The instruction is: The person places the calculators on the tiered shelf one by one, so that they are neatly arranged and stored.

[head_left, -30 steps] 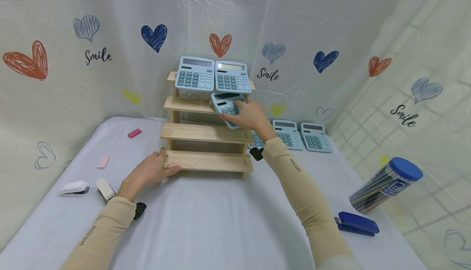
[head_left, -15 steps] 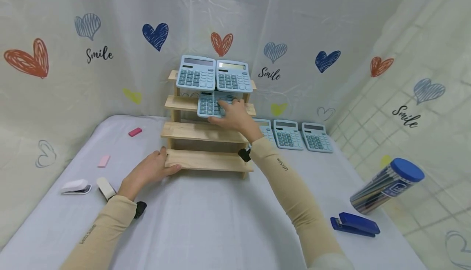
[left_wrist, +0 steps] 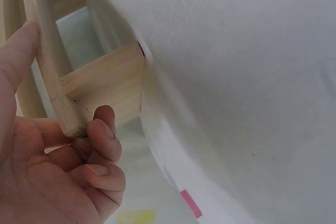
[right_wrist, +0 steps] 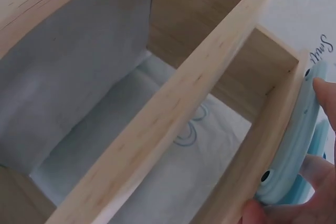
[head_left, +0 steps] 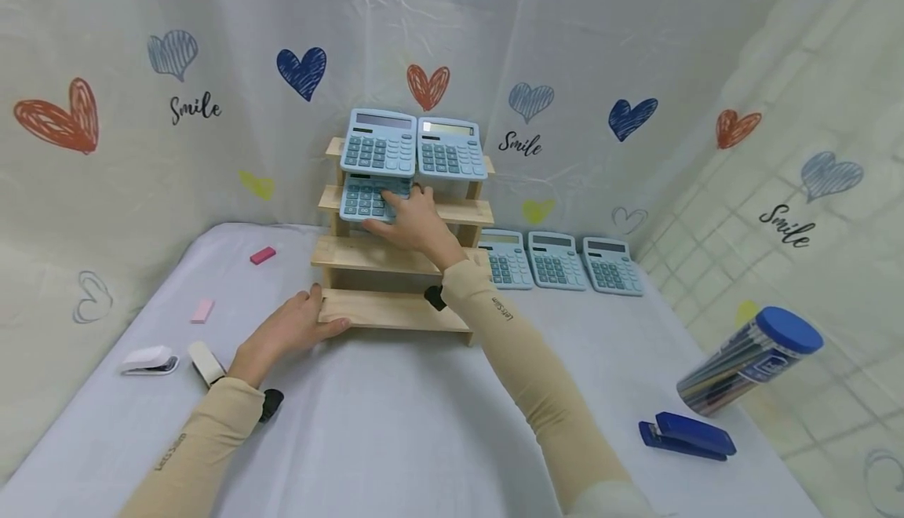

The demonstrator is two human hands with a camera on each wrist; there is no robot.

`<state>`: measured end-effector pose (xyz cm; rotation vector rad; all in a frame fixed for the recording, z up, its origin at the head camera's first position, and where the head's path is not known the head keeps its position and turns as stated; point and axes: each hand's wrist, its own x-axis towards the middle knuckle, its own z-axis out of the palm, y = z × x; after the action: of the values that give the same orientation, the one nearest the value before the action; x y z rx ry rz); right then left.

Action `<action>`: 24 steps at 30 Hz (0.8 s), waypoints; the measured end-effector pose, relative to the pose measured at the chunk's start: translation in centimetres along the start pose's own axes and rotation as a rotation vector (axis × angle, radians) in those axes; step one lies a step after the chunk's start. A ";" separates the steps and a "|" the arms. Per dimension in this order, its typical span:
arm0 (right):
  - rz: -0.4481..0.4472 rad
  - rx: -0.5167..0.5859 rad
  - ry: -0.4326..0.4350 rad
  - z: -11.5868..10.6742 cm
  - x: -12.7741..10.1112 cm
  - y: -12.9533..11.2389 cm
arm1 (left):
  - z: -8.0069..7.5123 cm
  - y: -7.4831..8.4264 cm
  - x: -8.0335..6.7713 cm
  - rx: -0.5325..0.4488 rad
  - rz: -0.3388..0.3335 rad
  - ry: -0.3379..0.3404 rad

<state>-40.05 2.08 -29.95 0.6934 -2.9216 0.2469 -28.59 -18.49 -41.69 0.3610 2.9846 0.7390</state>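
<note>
Heart-printed curtain (head_left: pixel 466 23) backs worktop (head_left: pixel 367 424). My right grip (head_left: pixel 417 221) pinches 1 blue calculator (head_left: pixel 362 199), left end, shelf 2 (head_left: pixel 462 210) from top; likely light, rigid, slick: hold side edges. Left grip (head_left: pixel 291 326) clamps bottom shelf (head_left: pixel 395 311).

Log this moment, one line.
left hand: grips wooden rack; right hand: holds calculator at second shelf from top; top shelf: two calculators

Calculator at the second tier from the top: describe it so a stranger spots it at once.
Find the wooden four-tier display rack before the heart-printed backdrop. At the left of its second tier, below the top pair of calculators, is a light-blue desk calculator. Of all the calculators, it alone is in the right grip.
</note>
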 end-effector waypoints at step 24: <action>-0.008 0.039 0.130 1.1 -6.1 7.5 | 0.0 -0.1 0.2 0.005 -0.013 -0.010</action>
<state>-38.17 11.07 -33.01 0.6674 -2.7973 0.3357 -28.84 -18.52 -41.75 0.3438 2.9773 0.7269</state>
